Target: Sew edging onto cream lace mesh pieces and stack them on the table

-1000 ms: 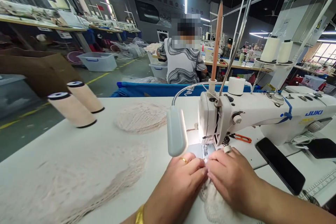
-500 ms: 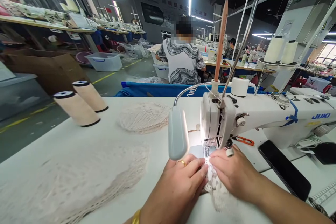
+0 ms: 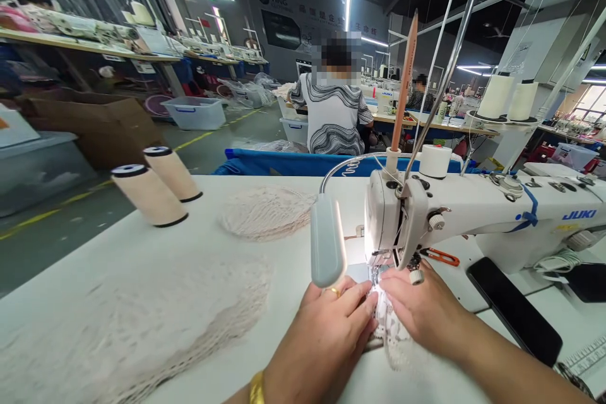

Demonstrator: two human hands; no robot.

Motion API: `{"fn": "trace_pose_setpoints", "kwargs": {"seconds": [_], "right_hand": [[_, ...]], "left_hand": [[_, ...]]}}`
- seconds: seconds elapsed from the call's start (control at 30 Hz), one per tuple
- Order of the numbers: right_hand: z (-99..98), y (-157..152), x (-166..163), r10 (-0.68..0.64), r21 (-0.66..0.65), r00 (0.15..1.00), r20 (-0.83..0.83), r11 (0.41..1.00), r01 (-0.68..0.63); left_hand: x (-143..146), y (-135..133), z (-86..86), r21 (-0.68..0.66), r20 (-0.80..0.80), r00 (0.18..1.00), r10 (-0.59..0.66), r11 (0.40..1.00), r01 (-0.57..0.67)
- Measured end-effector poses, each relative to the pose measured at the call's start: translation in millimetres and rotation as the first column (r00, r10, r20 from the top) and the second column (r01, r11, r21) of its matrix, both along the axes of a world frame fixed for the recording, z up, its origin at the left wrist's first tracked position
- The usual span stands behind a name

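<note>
A strip of white lace (image 3: pixel 392 327) lies under the lit needle area of the white sewing machine (image 3: pixel 454 199), its loose end trailing toward me. My left hand (image 3: pixel 331 322), with a ring and a gold bracelet, presses its closed fingers on the lace's left edge, just in front of the presser foot (image 3: pixel 375 274). From the other side, my right hand (image 3: pixel 423 303) pinches the lace close to the foot; its thumb and fingertips are partly hidden by the machine head. A grey lamp (image 3: pixel 327 243) hangs just above my left fingers.
Lace pieces (image 3: pixel 189 309) are spread at the left, with another lace pile (image 3: pixel 267 211) behind. Two thread cones (image 3: pixel 149 196) stand at the table's left edge. Orange-handled snips (image 3: pixel 442 257) and a black phone (image 3: pixel 514 309) lie right of my right hand. A co-worker (image 3: pixel 334 107) sits ahead.
The lace's trailing end has drawn slightly toward the machine. Both hands stay at the presser foot in nearly the same pose. The whole view has shifted a little.
</note>
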State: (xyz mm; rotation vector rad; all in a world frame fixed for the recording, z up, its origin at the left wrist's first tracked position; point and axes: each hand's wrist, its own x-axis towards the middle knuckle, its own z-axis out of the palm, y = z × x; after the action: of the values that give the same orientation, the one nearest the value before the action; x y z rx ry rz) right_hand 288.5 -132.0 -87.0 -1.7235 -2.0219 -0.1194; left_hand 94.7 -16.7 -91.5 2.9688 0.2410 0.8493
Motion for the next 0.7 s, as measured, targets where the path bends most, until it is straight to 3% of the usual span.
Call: {"fn": "trace_pose_setpoints", "kwargs": {"seconds": [0.43,0.7], "right_hand": [[-3.0,2,3,-0.034,0.039,0.999,-0.002,0.999,0.034],[-1.8,-19,-9,0.046,0.0,0.998,-0.03,0.999,-0.046]], "left_hand": [[4,1,1.4,-0.004,-0.012,1.0,0.008,1.0,-0.008],[6,9,-6.0,-0.15,0.059,0.997,-0.049,0.987,0.057]]}}
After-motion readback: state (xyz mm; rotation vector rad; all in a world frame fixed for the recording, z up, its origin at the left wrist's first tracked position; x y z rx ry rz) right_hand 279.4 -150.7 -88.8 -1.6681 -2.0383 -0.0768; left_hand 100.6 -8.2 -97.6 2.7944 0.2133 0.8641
